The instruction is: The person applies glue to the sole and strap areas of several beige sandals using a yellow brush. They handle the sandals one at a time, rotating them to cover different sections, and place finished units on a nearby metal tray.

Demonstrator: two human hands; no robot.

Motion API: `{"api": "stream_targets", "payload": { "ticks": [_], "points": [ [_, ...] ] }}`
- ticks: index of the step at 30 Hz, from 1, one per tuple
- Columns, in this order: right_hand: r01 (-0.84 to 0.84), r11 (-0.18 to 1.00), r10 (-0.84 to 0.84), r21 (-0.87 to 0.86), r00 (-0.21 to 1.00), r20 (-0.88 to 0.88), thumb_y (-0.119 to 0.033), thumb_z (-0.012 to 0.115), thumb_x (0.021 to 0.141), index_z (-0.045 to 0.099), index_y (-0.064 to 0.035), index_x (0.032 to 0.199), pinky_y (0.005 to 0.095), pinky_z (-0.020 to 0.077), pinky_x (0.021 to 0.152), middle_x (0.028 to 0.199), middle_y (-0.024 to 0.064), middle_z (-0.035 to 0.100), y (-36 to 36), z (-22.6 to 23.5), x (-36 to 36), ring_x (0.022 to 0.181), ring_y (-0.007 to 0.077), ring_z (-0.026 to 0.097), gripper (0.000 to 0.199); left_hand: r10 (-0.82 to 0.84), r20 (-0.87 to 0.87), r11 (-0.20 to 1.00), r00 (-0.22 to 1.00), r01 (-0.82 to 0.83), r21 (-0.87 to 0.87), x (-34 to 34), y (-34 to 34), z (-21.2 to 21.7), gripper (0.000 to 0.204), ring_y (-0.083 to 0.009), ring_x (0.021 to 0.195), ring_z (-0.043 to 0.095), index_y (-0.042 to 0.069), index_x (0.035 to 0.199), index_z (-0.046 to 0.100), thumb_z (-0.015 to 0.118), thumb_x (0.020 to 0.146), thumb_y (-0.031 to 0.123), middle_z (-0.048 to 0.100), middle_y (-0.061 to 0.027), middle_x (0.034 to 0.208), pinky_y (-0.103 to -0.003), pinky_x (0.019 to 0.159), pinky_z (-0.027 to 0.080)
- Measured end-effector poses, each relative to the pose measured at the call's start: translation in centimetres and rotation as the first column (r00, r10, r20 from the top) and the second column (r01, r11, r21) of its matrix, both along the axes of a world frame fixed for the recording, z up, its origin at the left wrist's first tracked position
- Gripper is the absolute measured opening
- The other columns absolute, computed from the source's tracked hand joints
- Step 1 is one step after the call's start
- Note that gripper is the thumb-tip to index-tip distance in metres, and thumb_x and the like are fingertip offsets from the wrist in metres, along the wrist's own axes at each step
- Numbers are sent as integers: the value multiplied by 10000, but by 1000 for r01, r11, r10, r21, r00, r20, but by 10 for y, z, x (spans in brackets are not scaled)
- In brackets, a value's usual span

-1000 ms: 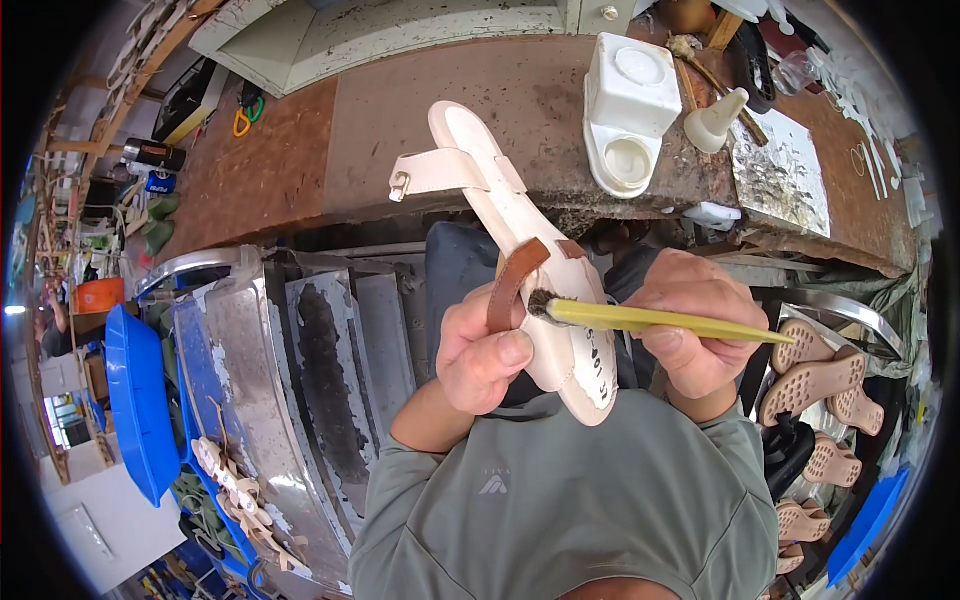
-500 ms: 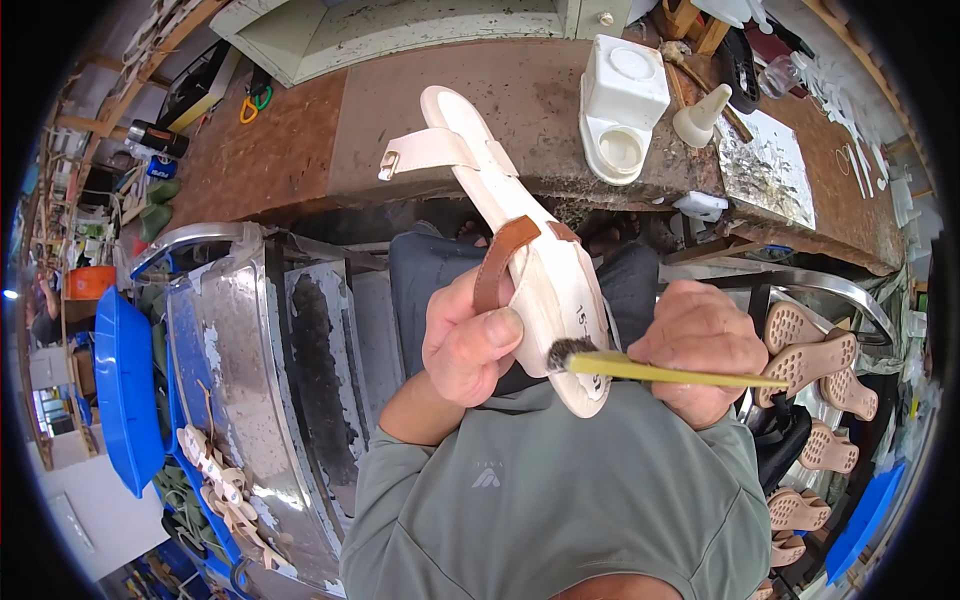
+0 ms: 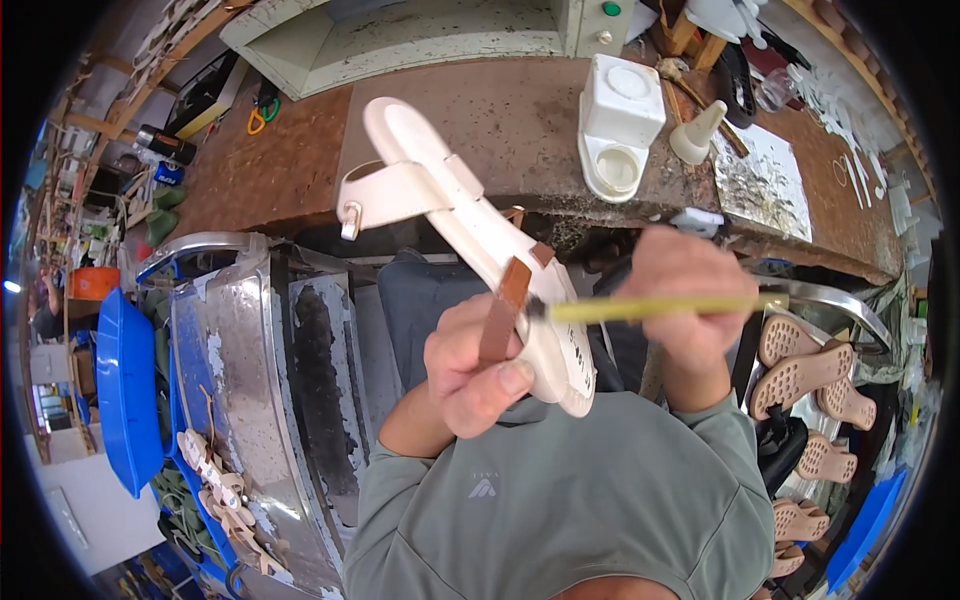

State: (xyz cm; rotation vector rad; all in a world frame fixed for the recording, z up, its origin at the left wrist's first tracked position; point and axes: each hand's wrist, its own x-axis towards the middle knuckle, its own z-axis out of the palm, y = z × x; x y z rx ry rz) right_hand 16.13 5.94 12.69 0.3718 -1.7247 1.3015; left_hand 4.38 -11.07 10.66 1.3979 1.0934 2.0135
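Sandal, likely light, pliant, is clamped sensibly at its edge by left hand; brush, by right hand.

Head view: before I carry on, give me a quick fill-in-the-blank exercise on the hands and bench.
The left hand holds a cream sandal whose strap at that hand is coloured ____.
The right hand grips a yellow brush, its dark tip facing the picture's ____ side.
The scissors on the bench have one orange and one ____ handle.
Missing words: brown; left; green.
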Motion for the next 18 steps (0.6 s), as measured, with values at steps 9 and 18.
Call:
{"api": "stream_targets", "payload": {
  "ticks": [9,18],
  "points": [
    [67,976,-35,-207,987,155,-17,669,704,647,55,809,271,423,493,653,123,620,9,11,6,552,164,556,129,125,-252,989,960,-99,113,1,16,11,99,-196,427,443,-2,596,487,535,663,53,503,-78,566,-307,408,333],
    [-94,985,114,-143,984,137,-56,701,687,644,59,800,278,439,505,700,147,640,22,22,-6,560,183,565,171,131,-504,991,854,-115,61,-6,20,17,73,-203,412,419,-6,579,481,522,611,43,439,-68,542,-294,400,318]
  ]
}}
